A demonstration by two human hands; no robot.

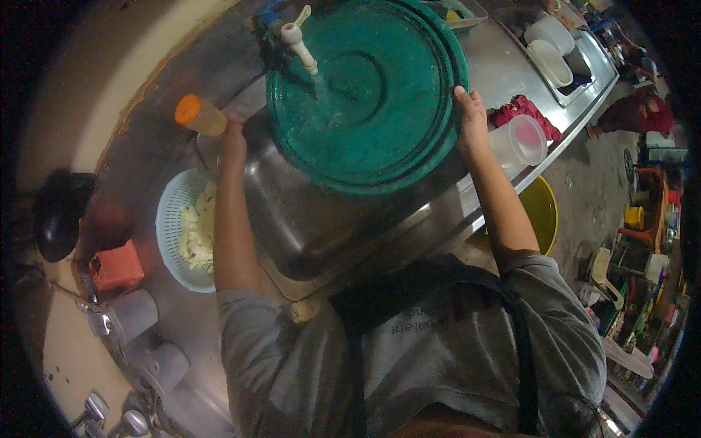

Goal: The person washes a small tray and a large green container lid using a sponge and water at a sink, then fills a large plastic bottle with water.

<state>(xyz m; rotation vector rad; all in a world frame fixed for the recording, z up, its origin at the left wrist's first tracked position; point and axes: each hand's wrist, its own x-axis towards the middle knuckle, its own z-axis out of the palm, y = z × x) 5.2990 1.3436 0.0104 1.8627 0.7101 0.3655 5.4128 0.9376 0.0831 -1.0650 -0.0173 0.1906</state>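
A large round green plastic lid (356,93) lies tilted over the metal sink basin (296,219), under a white plastic tap (300,46) with water running onto it. My right hand (472,117) grips the lid's rim at its right side, thumb on top. My left hand (234,128) is at the left edge of the basin, touching or right beside a clear jar with an orange lid (200,115); its fingers are mostly hidden and I cannot tell what they hold. Below it, partly behind my left forearm, sits a pale blue plastic colander (171,230) of cut pale vegetable pieces.
On the counter's right side are a clear plastic container (528,141) and a crumpled red cloth (526,117). A yellow bucket (539,213) stands below the edge. Farther off are white tubs (549,60). At left sit a red plastic container (118,266) and translucent cups (134,315).
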